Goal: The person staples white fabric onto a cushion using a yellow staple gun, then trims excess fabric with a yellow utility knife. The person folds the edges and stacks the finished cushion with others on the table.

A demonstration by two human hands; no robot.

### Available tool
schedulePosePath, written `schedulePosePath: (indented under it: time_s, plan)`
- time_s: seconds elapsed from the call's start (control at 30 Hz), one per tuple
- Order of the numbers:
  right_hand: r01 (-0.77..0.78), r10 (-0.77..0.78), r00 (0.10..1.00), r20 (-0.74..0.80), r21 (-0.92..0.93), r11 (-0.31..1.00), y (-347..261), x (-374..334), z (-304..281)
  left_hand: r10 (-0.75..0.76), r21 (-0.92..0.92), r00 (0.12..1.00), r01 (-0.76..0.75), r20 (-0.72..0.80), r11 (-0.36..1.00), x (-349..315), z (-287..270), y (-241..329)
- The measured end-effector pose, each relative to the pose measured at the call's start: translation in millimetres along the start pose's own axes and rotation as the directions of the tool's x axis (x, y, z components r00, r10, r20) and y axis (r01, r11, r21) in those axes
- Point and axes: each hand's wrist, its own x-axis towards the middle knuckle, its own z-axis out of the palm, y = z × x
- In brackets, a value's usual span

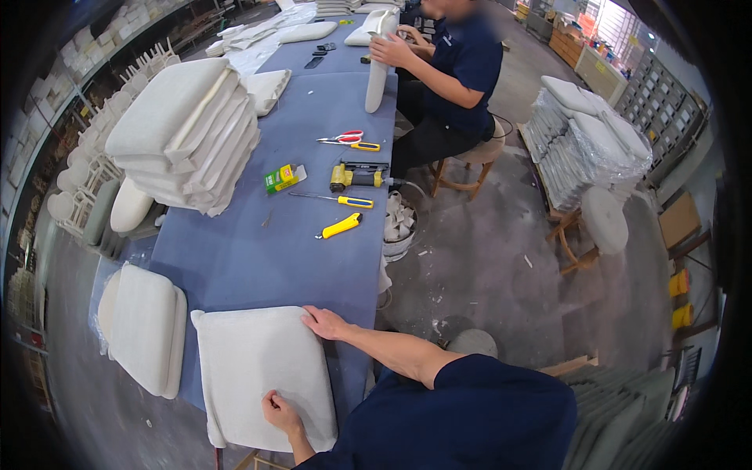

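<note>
A cream fabric seat cushion (254, 352) lies at the near end of the blue-covered table. My right hand (325, 323) grips its far right corner, fingers over the edge. Lower down, my left hand (280, 413) rests on the cushion's upper face with its fingers curled; whatever they might pinch is hidden. Beyond the cushion lie a yellow utility knife (341, 226), a yellow-handled screwdriver (354, 202) and a yellow and black staple gun (360, 177). Near them are a small green and yellow box (283, 178), red-handled scissors (345, 138) and a second yellow-handled tool (365, 146).
Stacked cushions (176, 129) stand on the table's left side; more cushions (145, 333) are left of mine. A co-worker (462, 70) sits at the table's right edge, handling a cushion. A scrap bucket (399, 223) stands by the table. Wrapped cushions (583, 133) are piled at right.
</note>
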Motion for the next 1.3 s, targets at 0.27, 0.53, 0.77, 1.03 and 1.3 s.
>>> schedulePosePath:
  time_s: [0.27, 0.53, 0.77, 1.03, 1.3]
  plan:
    - [-0.043, 0.041, 0.991, 0.124, 0.011, 0.999, 3.7, 3.3, -5.4, 0.02, 0.261, 0.959, 0.056, -0.282, 0.964, -40.8, -79.8, -47.7]
    - [-0.125, 0.125, 0.989, 0.077, 0.007, 0.992, -12.2, -7.2, -15.5, -0.805, -0.502, 0.59, 0.714, 0.057, 0.488, -84.8, -71.2, -47.7]
    - [-0.023, 0.029, 0.999, -0.045, 0.136, 0.99, -10.2, 2.7, -31.4, -0.784, -0.631, 0.62, 0.612, 0.009, 0.477, -77.4, -45.5, 10.9]
    - [-0.12, 0.066, 0.961, 0.27, 0.19, 0.974, 64.7, -111.0, -130.3, -0.062, 0.306, 0.954, 0.156, -0.295, 0.939, -57.9, 31.9, 96.5]
    - [-0.488, 0.845, 0.504, -0.176, 0.75, 0.447, 274.3, -225.4, -284.9, 0.441, -0.013, 0.897, -0.441, 0.038, 0.897, 27.6, 191.0, 260.7]
